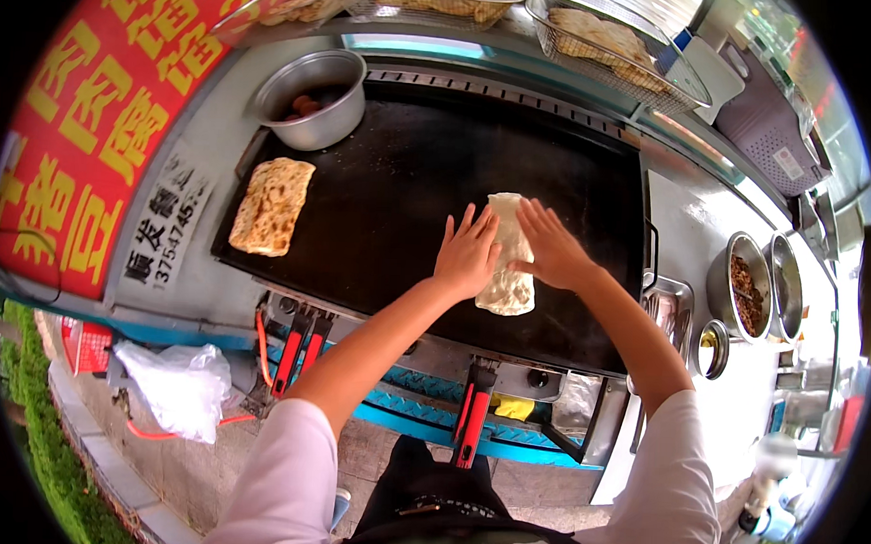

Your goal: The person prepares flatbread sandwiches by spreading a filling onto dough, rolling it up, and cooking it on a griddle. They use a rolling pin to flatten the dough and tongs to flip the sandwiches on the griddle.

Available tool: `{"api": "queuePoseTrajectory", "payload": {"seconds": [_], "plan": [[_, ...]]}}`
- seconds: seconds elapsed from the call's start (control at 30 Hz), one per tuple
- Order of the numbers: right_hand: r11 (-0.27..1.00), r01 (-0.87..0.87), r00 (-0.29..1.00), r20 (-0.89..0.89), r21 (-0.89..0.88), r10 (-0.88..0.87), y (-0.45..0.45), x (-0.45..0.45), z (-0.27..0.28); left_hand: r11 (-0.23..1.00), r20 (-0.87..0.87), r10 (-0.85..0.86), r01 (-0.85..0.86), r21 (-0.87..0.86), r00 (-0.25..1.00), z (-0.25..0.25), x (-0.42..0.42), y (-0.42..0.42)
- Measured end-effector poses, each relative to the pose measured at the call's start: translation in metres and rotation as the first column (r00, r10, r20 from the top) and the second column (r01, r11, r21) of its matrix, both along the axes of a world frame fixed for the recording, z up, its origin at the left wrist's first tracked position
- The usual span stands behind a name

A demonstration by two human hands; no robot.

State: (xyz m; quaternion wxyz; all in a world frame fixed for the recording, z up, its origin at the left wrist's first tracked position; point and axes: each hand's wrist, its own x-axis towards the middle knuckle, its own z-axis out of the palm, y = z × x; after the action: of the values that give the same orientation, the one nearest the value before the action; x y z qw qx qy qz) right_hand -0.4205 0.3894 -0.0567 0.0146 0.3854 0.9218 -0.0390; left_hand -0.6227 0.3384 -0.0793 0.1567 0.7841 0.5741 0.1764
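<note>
A pale, raw-looking filled flatbread (510, 292) lies lengthwise on the right part of a black flat griddle (409, 199). My left hand (468, 255) rests at its left edge, fingers extended and partly over the dough. From the right, my right hand (555, 251) reaches over the dough's other edge, its thumb across the surface and its fingers spread. Neither hand grips anything. Near the griddle's left end lies a browned flatbread (271, 207), apart from the pale one.
An aluminium pot (312, 102) with brown round items stands on the griddle's back left corner. Wire baskets (616, 52) of flatbreads line the shelf behind. At right are a steel bowl of minced filling (748, 294) and a small oil pot (712, 350). Red-handled tools (473, 424) hang in front.
</note>
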Motion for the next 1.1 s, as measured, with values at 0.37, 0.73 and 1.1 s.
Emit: {"api": "queuePoseTrajectory", "payload": {"seconds": [0.37, 0.73, 1.1], "plan": [[0.997, -0.046, 0.998, -0.043, 0.057, 0.049, 0.009, 0.022, -0.014, 0.952, -0.292, -0.277, 0.304, 0.048, 0.915, -0.018, -0.01, 0.041], [0.976, -0.137, 0.988, 0.047, -0.168, 0.146, -0.057, 0.035, 0.005, 0.843, -0.285, -0.525, 0.537, -0.04, 0.802, -0.003, -0.023, -0.017], [0.957, 0.287, 0.943, -0.162, -0.043, -0.29, -0.135, 0.052, 0.081, 0.975, -0.097, -0.056, 0.075, 0.208, 0.994, 0.103, -0.091, -0.064]]}}
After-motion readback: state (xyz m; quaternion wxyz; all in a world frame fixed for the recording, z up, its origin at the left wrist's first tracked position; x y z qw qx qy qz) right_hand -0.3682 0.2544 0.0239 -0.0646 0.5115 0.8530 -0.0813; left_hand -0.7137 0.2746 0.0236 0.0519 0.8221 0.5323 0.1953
